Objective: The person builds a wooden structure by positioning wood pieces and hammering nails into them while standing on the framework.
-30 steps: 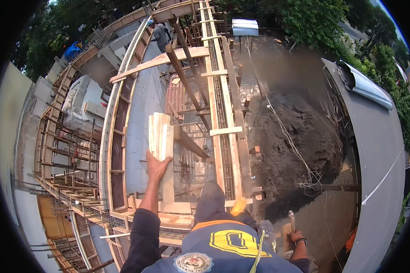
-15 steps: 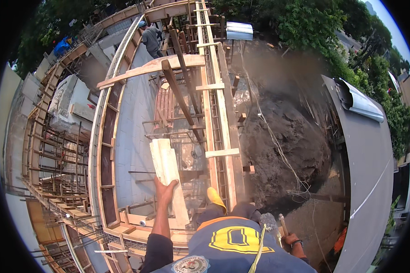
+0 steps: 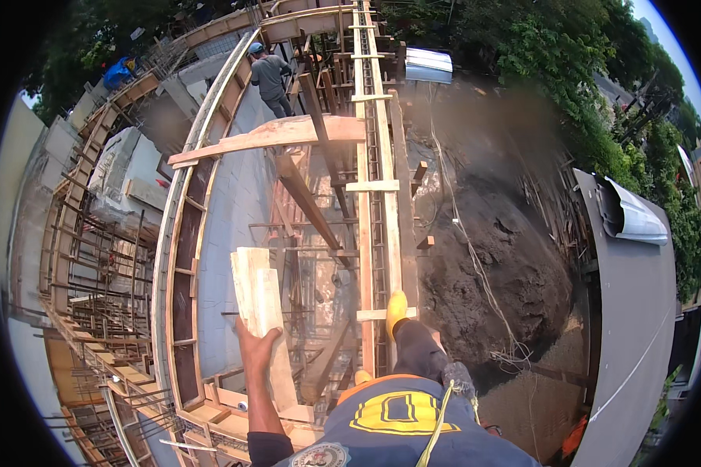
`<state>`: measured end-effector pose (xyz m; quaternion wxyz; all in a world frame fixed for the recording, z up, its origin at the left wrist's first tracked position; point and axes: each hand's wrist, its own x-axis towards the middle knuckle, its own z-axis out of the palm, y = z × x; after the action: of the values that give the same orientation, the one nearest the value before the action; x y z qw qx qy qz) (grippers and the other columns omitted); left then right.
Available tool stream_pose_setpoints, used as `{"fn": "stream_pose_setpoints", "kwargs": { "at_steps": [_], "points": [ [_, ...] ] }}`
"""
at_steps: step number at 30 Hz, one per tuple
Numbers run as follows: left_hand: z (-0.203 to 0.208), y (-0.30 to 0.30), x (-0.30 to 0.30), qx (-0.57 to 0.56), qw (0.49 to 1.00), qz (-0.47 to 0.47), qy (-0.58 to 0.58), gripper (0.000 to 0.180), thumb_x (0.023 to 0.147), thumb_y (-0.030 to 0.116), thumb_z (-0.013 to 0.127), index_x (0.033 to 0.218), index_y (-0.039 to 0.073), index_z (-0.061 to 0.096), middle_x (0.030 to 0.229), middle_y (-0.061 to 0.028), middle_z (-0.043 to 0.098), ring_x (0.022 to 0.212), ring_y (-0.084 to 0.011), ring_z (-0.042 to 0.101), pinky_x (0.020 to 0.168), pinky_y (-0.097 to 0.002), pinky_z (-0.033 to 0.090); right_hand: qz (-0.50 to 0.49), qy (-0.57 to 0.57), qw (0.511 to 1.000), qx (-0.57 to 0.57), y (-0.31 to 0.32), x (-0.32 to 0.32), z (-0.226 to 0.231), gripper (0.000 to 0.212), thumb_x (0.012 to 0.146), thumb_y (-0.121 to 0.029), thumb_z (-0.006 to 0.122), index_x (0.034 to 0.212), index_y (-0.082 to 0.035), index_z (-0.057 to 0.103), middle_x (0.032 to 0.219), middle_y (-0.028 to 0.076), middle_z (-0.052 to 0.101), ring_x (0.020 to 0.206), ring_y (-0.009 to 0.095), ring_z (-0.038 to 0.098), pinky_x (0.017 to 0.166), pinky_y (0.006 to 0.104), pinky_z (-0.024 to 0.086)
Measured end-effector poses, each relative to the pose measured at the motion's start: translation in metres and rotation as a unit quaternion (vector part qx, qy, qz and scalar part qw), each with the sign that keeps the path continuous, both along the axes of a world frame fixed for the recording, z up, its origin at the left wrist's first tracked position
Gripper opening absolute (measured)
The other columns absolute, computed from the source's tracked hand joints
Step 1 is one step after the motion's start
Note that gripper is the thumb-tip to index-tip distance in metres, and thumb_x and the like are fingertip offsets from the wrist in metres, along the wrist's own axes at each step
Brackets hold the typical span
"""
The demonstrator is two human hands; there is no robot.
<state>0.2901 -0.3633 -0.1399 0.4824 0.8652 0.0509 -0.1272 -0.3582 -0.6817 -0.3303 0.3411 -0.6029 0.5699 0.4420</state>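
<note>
My left hand [image 3: 255, 347] is closed around a small stack of pale wooden boards [image 3: 260, 292], held upright over the gap left of the formwork. The thumb presses one side of the stack, and its lower end hangs past my wrist. My right hand is hidden behind my body at the lower right. Below me, a yellow boot [image 3: 397, 310] stands on the narrow timber formwork [image 3: 364, 265], next to a crosspiece [image 3: 385, 314]. Steel bars run inside this form between its two side boards.
A wide plank [image 3: 280, 134] bridges two forms ahead, with slanted posts [image 3: 308, 194] beneath. Further off, a person in grey [image 3: 270, 80] stands among timbers. A dark soil mound [image 3: 491, 257] with loose cable lies right, beside a grey roof [image 3: 627, 296]. Rebar [image 3: 109, 288] fills the left.
My yellow boot has stepped forward along the formwork. The boards in my left hand have shifted left and slightly down. My right hand, earlier seen gripping a wooden handle, has dropped out of sight.
</note>
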Motion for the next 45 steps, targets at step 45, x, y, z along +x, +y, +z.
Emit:
{"fn": "stream_pose_setpoints", "kwargs": {
  "at_steps": [45],
  "points": [
    [0.099, -0.575, 0.747, 0.001, 0.995, 0.075, -0.072, 0.113, 0.069, 0.005, 0.084, 0.159, -0.006, 0.018, 0.152, -0.0246, 0.043, 0.136, -0.0326, 0.049, 0.114, -0.0394, 0.040, 0.071, -0.086, 0.994, -0.021, -0.645, 0.910, 0.011, 0.067, 0.080, -0.045, 0.080, 0.122, 0.006, 0.069, 0.121, 0.029, 0.070, 0.119, 0.041, 0.067, 0.100, 0.0447, 0.053]
  ]
}}
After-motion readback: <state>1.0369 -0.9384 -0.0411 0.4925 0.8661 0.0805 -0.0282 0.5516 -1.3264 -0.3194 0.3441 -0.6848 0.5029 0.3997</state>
